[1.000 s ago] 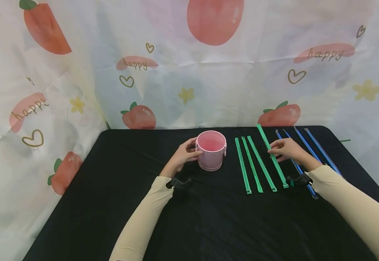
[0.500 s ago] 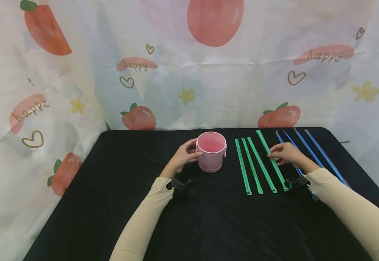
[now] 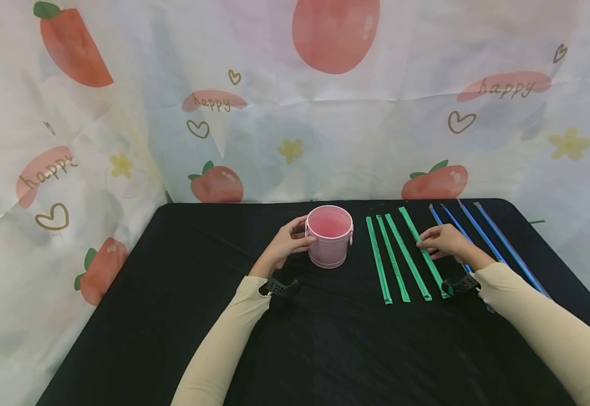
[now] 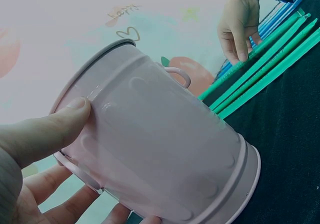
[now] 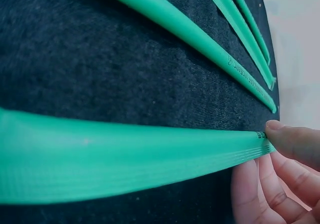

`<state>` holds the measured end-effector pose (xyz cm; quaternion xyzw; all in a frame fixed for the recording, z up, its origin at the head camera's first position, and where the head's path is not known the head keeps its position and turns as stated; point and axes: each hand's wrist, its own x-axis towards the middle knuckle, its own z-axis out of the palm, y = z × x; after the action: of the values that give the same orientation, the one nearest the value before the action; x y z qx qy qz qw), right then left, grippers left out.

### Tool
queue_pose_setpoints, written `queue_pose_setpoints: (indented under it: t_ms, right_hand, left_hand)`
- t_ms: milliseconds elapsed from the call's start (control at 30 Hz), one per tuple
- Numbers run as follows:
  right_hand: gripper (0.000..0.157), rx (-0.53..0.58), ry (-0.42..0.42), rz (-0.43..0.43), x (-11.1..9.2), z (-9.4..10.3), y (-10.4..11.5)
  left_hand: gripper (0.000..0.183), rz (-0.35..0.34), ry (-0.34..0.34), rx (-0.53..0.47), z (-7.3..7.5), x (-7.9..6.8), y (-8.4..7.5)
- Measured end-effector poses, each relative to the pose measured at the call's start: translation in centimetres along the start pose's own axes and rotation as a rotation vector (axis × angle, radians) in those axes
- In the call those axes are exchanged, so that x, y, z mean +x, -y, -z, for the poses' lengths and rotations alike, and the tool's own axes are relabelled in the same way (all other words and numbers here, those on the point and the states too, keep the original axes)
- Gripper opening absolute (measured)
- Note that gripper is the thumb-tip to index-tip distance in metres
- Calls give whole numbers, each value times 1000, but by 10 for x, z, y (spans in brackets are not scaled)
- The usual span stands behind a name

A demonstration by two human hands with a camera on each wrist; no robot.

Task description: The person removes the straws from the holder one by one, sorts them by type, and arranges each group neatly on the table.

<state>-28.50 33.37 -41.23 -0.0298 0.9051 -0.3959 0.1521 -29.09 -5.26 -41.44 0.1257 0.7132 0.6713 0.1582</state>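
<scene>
My left hand point(image 3: 286, 243) holds the near-left side of a small pink bucket point(image 3: 329, 252) that stands upright on the black table. In the left wrist view its thumb point(image 4: 60, 124) presses the wall below the rim, with the other fingers around the far side by a small handle point(image 4: 80, 174). To the right, my right hand point(image 3: 446, 239) pinches the rightmost green wrapped straw point(image 3: 409, 222) between thumb and fingers. Up close, the right wrist view shows this straw's flat wrapper point(image 5: 125, 154) and the thumb point(image 5: 292, 141) on it. Three more green straws point(image 3: 379, 262) lie left of it.
Several blue straws point(image 3: 489, 232) lie to the right, partly beneath my right forearm. Black cloth covers the table point(image 3: 173, 316). A printed fabric backdrop point(image 3: 346, 135) rises behind its back edge and along the left side.
The far end of the pinched green straw has come down and slightly nearer, with my right hand shifting a little with it. My left hand and the bucket have stayed put.
</scene>
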Motion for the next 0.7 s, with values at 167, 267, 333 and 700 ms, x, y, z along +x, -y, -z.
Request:
queue_pose_setpoints:
  t_ms: [167, 267, 333, 700]
  right_hand:
    - [42, 0, -3, -5, 1, -1, 0]
    - [42, 7, -6, -9, 3, -2, 0]
    - [42, 13, -7, -12, 4, -2, 1]
    - [36, -17, -11, 14, 6, -5, 2]
  left_hand:
    - [62, -6, -3, 5, 0, 0, 0]
    - [61, -8, -6, 10, -1, 0, 1]
    - [61, -6, -6, 8, -1, 0, 1]
    - [62, -10, -6, 2, 0, 1, 1]
